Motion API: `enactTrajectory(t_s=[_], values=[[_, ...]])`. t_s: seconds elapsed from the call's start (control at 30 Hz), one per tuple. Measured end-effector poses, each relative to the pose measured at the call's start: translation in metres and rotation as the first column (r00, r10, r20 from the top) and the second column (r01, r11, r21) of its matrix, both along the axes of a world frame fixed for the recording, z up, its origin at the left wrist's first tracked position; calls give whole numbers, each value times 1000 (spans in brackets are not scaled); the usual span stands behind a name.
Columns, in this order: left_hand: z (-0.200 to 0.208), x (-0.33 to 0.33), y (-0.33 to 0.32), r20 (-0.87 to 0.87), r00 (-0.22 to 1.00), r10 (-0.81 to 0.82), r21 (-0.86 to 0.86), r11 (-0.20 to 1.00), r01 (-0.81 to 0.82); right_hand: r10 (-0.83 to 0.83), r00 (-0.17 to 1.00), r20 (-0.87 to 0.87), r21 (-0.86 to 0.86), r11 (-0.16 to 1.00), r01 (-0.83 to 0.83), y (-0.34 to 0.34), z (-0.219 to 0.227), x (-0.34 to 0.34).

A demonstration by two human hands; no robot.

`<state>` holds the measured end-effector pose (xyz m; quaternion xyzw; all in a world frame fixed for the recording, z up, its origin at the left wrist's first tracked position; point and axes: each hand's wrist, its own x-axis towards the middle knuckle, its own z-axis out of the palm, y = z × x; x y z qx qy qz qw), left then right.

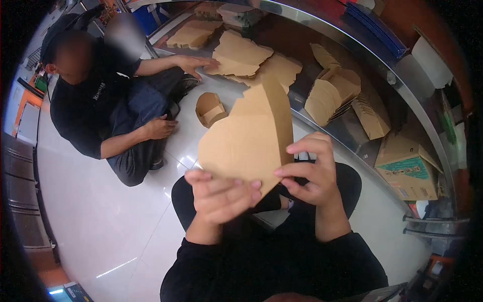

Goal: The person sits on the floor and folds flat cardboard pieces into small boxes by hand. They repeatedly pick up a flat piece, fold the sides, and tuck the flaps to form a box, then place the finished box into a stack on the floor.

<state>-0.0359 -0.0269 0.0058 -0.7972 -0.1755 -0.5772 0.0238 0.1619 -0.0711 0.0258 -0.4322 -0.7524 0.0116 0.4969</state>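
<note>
Low dark shelf with metal edging [289,36]: nested tan folded-cardboard pieces [337,90] on it. Brown cardboard carton with teal panel [405,168]: contents hidden. Notched tan cardboard sheet, 1 side bent [241,141]: raised between 2 hands. Left hand [221,199] grasps its lower part; right hand [314,173] pinches the bent side. Step: apparently folding; next move calls for steadying the face, pressing the crease. Small round-backed tan cardboard tray [211,108]: only bare cardboard visible inside.
</note>
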Motion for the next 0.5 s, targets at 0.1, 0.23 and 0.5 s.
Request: enactTrajectory(t_s=[0.1, 0.23, 0.5], values=[[-1, 7, 19, 57, 995, -79, -287, 954, 92, 1, 996, -92, -291, 956, -28, 6, -4, -4], [-13, 16, 25, 163, 984, -74, -612, 774, 160, -26, 947, -319, -431, 894, -121, 11, -18, -8], [-14, 20, 30, -30, 993, -114, -649, 757, 67, 11, 949, -317, -604, 769, -210, 14, -29, 1]])
